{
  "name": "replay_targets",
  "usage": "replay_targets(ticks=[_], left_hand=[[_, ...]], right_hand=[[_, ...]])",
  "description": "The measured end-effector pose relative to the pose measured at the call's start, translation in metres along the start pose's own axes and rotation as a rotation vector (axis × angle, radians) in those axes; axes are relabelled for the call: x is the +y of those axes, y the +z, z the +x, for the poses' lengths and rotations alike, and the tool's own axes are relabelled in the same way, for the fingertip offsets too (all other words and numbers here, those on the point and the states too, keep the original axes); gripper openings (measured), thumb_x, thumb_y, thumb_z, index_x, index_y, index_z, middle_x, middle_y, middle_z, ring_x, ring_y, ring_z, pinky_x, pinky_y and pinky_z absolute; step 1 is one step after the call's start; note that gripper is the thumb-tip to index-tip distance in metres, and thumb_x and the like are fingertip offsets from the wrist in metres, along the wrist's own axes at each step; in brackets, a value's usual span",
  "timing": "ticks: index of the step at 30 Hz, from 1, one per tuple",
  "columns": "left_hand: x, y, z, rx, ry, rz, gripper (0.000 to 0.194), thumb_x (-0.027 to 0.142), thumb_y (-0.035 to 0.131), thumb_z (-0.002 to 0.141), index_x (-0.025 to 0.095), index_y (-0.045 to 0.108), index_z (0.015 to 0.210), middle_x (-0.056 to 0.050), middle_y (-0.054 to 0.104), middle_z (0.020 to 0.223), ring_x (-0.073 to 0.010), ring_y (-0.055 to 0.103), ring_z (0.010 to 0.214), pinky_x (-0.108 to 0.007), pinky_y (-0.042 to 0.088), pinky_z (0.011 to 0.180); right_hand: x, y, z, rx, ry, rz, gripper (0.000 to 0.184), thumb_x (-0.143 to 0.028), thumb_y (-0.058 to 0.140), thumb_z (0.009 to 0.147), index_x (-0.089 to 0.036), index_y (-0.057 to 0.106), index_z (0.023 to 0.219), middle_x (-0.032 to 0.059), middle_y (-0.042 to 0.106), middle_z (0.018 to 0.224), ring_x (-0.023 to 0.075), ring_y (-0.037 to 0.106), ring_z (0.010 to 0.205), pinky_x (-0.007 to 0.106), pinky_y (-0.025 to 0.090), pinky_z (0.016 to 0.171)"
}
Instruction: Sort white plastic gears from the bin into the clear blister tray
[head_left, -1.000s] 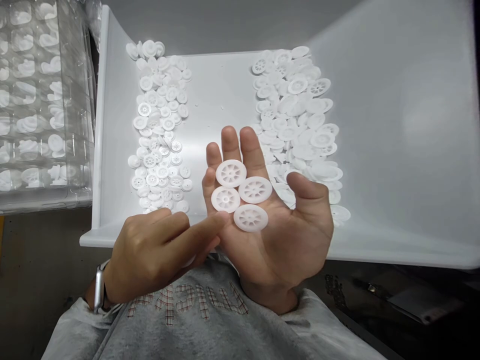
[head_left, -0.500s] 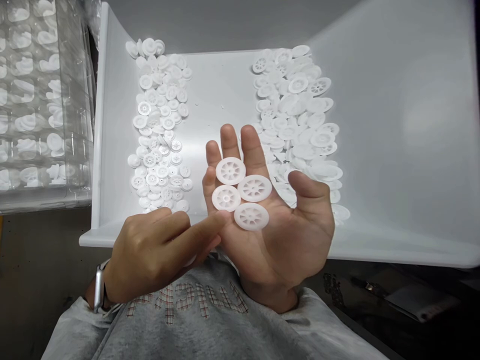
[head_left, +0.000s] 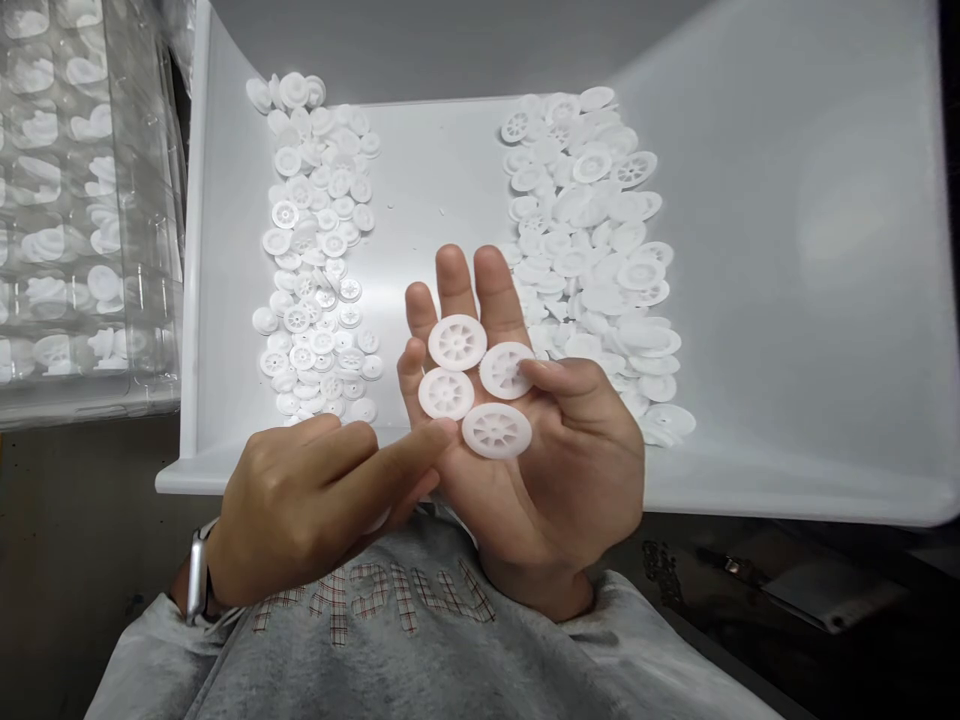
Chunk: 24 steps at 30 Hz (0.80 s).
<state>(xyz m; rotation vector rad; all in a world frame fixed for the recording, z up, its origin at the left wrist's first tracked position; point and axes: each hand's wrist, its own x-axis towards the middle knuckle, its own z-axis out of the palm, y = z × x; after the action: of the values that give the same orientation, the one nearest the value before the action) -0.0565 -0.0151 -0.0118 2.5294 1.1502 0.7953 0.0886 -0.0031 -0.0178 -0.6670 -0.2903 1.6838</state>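
Palm up, my right hand (head_left: 555,480) holds several white plastic spoked wheels over the white tray. One wheel (head_left: 457,342) lies across the finger bases, and a smaller-looking one (head_left: 446,395) is below it. The thumb tip presses on the right-hand wheel (head_left: 504,370); the lowest wheel (head_left: 496,431) rests on the palm. My left hand (head_left: 315,500), back upward, points its index finger so the tip touches the right palm just beside the lower wheels. Its other fingers are curled, with a pale sliver below them that I cannot make out.
A white tray (head_left: 435,150) with raised sides spreads in front. Small white wheels (head_left: 315,250) form a band at its left, larger ones (head_left: 600,230) a pile at its right. Clear compartmented trays (head_left: 60,200) with white parts stand far left. A dark phone-like slab (head_left: 832,590) lies lower right.
My right thumb has swung inward from outstretched onto the right-hand wheel. The right hand has shifted slightly left; the left index finger keeps its place at the palm.
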Motion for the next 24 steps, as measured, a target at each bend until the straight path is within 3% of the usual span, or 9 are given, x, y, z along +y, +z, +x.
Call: replay_targets(ticks=[8,14,24], left_hand=[[0.0023,-0.0002,0.0010,-0.006,-0.018,-0.021,0.024,0.016,0.061,0.088,0.018,0.065,0.112,0.007,0.036,0.058,-0.0067,0.030,0.052,-0.023,0.026,0.046],[0.0008,0.0011,-0.0004,-0.001,-0.020,-0.020,0.025,0.017,0.061,0.088,0.018,0.065,0.113,0.007,0.036,0.058,-0.0065,0.031,0.051,-0.023,0.026,0.046],[0.0000,0.0021,-0.0014,0.015,-0.014,-0.034,0.026,0.018,0.062,0.087,0.016,0.066,0.113,0.006,0.037,0.059,-0.0069,0.031,0.053,-0.024,0.026,0.046]], right_hand=[[-0.0020,-0.0014,0.0002,0.004,0.016,-0.124,0.048,-0.026,0.023,0.087,-0.042,0.060,0.113,-0.0265,0.061,0.125,0.0046,0.046,0.133,0.032,0.040,0.111],[-0.0016,-0.0006,0.0003,0.010,0.003,-0.016,0.044,-0.030,0.025,0.089,-0.038,0.062,0.111,-0.0202,0.063,0.124,0.0038,0.053,0.127,0.024,0.044,0.107],[-0.0016,0.0002,0.0002,0.048,0.010,-0.002,0.043,-0.040,0.025,0.093,-0.036,0.062,0.115,-0.0147,0.060,0.132,0.0088,0.052,0.131,0.027,0.045,0.109]])
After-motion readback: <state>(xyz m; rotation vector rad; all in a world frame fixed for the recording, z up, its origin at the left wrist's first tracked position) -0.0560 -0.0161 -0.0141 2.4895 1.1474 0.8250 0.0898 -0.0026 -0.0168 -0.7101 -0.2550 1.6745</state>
